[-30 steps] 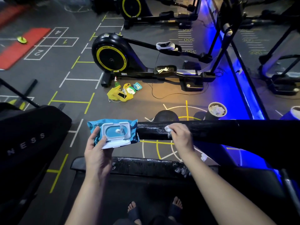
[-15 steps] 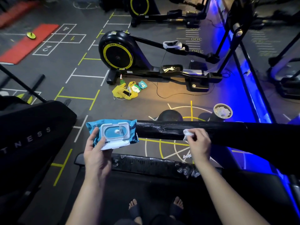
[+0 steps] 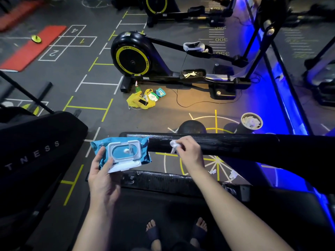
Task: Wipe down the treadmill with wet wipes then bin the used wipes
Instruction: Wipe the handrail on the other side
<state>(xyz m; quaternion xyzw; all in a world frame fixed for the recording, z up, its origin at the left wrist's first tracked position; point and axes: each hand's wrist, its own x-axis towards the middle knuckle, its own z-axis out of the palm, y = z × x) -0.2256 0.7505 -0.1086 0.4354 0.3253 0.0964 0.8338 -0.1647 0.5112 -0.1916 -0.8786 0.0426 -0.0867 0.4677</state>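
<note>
Looks like mid-wipe: the right hand (image 3: pixel 188 151) is pinching a crumpled white wet wipe (image 3: pixel 174 144) onto the glossy black treadmill handrail (image 3: pixel 235 144), the left hand (image 3: pixel 103 180) is gripping the open blue wipes pack (image 3: pixel 123 153) just off that rail's left end, and next it's probably needing rubbing further along.

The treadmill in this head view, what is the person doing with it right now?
A person is cleaning the treadmill. The right hand presses a crumpled white wipe against the black handrail, which shows wet streaks. The left hand holds the blue wipes pack beside the rail's end, with its lid flipped open. A round bin on the floor beyond the rail already holds white wipes, and two white scraps lie on the floor below the rail.
</note>
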